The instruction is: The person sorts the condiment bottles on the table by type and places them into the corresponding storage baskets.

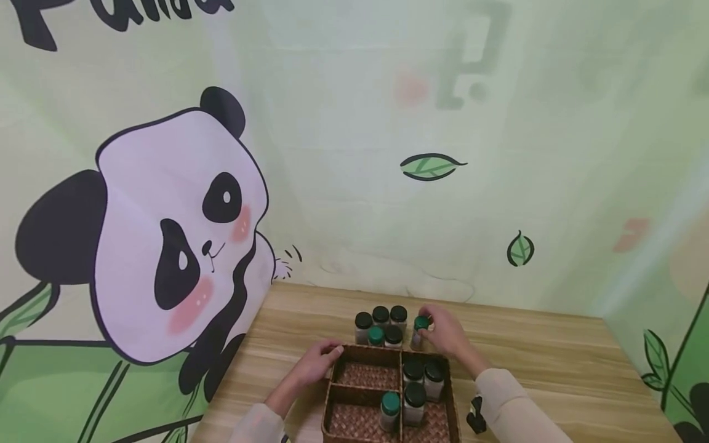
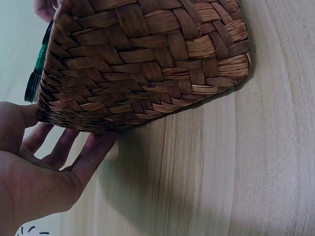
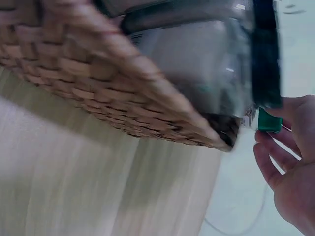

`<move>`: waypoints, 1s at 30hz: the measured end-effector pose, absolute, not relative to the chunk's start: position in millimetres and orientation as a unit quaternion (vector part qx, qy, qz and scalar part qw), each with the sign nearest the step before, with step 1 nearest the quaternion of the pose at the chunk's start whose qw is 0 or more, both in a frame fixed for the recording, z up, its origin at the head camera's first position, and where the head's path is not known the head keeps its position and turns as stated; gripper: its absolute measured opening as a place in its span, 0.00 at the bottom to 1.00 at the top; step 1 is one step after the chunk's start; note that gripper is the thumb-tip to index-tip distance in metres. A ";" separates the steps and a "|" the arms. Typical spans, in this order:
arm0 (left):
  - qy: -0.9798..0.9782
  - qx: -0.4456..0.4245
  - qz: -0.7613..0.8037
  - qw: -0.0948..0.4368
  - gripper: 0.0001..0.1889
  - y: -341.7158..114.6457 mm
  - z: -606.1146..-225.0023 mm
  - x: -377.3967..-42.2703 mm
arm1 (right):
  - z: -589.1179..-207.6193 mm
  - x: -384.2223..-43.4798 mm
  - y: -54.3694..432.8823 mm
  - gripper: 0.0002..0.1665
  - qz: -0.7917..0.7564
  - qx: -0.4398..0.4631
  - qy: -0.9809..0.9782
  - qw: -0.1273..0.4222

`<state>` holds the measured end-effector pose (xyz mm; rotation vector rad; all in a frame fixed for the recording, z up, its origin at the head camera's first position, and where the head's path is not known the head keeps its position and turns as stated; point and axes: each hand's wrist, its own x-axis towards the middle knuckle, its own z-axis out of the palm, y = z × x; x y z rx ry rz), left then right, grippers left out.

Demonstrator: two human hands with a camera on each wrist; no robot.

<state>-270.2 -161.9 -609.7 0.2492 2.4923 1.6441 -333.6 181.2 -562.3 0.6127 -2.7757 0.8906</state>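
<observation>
A brown woven basket [image 1: 325,424] with compartments stands on the table. My left hand [image 1: 317,364] holds its far left corner; in the left wrist view the fingers [image 2: 96,152] lie against the woven outer wall. Just beyond the far rim, my right hand [image 1: 447,332] pinches a small clear jar by its green lid [image 1: 421,322]. That green lid [image 3: 268,121] also shows between fingers and thumb in the right wrist view. Three black-lidded jars [image 1: 414,403] stand in the basket's right compartment. A green-lidded jar [image 1: 390,413] stands in the near left compartment.
Behind the basket several jars [image 1: 362,329] stand grouped, mostly black-lidded, one with a green lid [image 1: 375,335]. A small black object [image 1: 476,416] lies right of the basket, near my right sleeve. A printed panda backdrop [image 1: 354,184] rises behind the wooden table [image 1: 554,369].
</observation>
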 end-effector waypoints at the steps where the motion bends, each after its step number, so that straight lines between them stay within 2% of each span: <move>1: 0.829 0.082 0.548 0.074 0.21 -161.3 -609.8 -270.2 | -559.6 -333.5 183.9 0.17 0.299 0.201 -0.930 0.078; 10: 0.828 0.073 0.549 0.083 0.21 -159.7 -609.0 -268.9 | -511.0 -319.7 196.7 0.21 0.329 0.240 -0.910 0.079; 19: 0.827 0.065 0.550 0.093 0.20 -161.0 -609.7 -270.1 | -465.7 -281.3 160.9 0.18 0.274 0.356 -0.889 0.091; 24: 0.831 0.069 0.545 0.086 0.20 -160.2 -610.2 -269.4 | -456.4 -256.2 134.8 0.18 0.283 0.404 -0.869 0.049; 30: 0.833 0.070 0.543 0.078 0.20 -159.8 -610.0 -270.1 | -467.1 -233.5 114.2 0.17 0.304 0.416 -0.857 -0.024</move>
